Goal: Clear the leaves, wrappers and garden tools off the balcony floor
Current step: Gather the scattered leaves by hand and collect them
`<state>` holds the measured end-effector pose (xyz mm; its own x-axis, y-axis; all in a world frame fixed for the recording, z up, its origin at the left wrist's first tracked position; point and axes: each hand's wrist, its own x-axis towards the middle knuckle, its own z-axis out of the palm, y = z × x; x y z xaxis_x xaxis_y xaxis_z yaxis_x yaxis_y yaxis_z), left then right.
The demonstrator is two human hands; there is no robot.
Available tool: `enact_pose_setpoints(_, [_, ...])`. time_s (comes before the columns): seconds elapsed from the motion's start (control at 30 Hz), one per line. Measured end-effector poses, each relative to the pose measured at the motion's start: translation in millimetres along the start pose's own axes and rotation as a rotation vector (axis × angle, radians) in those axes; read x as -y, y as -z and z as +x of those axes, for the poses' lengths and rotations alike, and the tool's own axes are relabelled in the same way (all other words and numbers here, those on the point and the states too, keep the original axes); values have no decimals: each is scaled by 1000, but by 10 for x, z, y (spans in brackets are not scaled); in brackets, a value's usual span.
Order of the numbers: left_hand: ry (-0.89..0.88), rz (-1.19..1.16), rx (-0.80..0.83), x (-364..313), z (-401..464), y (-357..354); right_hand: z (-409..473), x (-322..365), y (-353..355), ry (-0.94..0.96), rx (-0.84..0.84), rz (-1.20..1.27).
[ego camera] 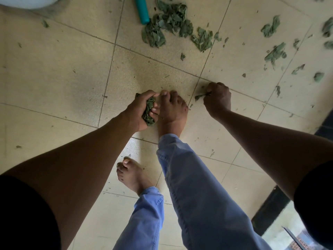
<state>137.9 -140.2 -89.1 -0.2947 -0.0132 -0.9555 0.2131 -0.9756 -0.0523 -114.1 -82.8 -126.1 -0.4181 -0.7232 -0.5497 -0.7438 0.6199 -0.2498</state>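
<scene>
Head view: left hand [139, 110] clutches leaves [149, 112]; right hand [218, 98] pinches a leaf [199, 96].

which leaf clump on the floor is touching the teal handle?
The big leaf pile at top centre: it alone lies against the teal handle. The scattered leaves further right lie apart.

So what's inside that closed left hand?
The left hand grips a wad of green leaves, which pokes out between the fingers and below the palm. How much more is packed inside the fist can't be seen.
</scene>
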Motion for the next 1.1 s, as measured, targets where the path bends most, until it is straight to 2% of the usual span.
enact_pose_setpoints(0.1, [-6, -40, 5, -8, -87, 1, 68, 142, 112, -195, 53, 197])
enact_pose_setpoints(0.17, [-18, -98, 15, -23, -199, 5, 44, 383, 225, -231, 147, 351])
enact_pose_setpoints(0.23, [-39, -164, 22, -47, -362, 13, -97, 743, 373, -176, 250, 521])
enact_pose_setpoints(0.37, [-98, -389, 62, -134, -854, 52, -670, 1594, 706, 92, 478, 845])
enact_pose_setpoints(0.5, [-275, -621, 121, -261, -1542, 98, -1347, 2383, 891, 317, 425, 763])
enact_pose_setpoints(0.6, [-406, -831, 106, -266, -2107, 197, -1827, 2890, 917, 454, 299, 666])
enact_pose_setpoints(0.67, [-491, -1018, 92, -221, -2458, 369, -2149, 3223, 913, 556, 296, 639])
enact_pose_setpoints(0.8, [-637, -1294, 93, -20, -3061, 937, -2781, 3793, 755, 606, 452, 629])
enact_pose_setpoints(0.93, [-842, -1502, 43, 317, -3535, 1634, -3518, 4182, 373, 650, 590, 733])
enact_pose_setpoints(1.1, [-1061, -1750, 54, 952, -3944, 2450, -4543, 4527, -258, 475, 834, 837])
